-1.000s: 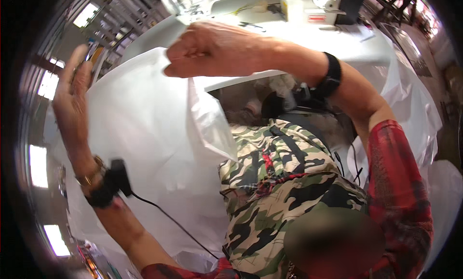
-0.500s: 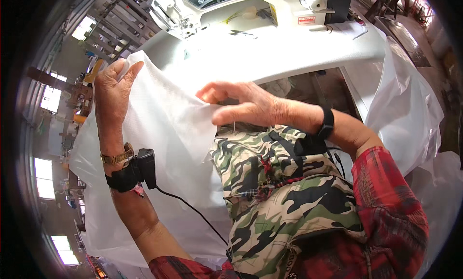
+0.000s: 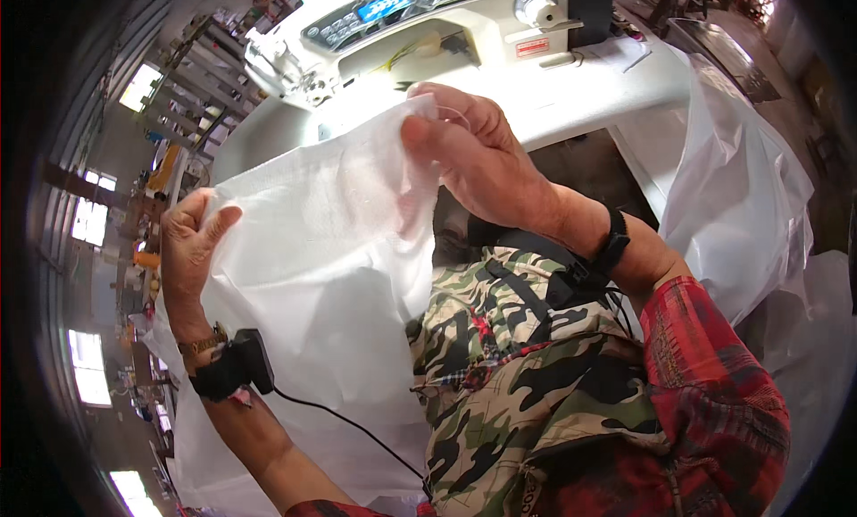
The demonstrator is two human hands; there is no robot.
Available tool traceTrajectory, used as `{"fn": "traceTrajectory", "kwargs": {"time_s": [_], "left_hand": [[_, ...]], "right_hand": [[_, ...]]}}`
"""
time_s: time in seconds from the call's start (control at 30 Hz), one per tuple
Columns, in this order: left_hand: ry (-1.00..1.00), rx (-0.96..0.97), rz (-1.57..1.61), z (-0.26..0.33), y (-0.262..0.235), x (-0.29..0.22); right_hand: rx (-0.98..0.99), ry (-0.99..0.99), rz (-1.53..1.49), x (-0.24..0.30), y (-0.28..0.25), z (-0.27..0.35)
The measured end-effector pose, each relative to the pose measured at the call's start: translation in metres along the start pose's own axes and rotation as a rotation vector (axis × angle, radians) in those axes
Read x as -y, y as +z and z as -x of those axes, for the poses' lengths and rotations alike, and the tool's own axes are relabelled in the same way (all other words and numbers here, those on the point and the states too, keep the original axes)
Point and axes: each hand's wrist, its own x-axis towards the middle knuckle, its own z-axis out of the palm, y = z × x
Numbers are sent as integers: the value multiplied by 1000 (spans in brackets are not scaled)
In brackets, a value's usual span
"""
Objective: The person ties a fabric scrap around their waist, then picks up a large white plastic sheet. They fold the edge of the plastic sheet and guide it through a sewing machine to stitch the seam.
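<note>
A sheet of thin white fabric [image 3: 312,213] is stretched between my two hands, its top edge running up from left to right. My left hand [image 3: 190,240] pinches the left end of that edge between thumb and fingers. The right end is gripped by my right hand [image 3: 478,151], thumb in front and fingers behind. A loose thread shows near the right fingers. Below my hands the sheet hangs down over the left of my lap. Just beyond stands a white sewing machine [image 3: 500,39] with a lit blue display; its needle area lies past the fabric edge.
The pale machine table [image 3: 571,93] has a dark gap in front of it. More white sheeting [image 3: 741,195] drapes over its right side. A black cable [image 3: 348,419] runs from the box on my left wrist. Cluttered shelving [image 3: 205,70] stands at the far left.
My right hand was open beside the fabric and now grips its edge, raised toward the machine. My left hand has come down, still pinching the fabric, which is now pulled across between both hands.
</note>
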Motion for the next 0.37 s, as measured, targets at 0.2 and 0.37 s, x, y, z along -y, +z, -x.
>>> {"fn": "traceTrajectory", "kwargs": {"time_s": [0.2, 0.37], "left_hand": [[420, -173, -345, 13, 42, -80], [410, 124, -132, 8, 80, -114]], "right_hand": [[-3, -128, 574, -5, 9, 10], [9, -394, 875, -6, 4, 18]]}}
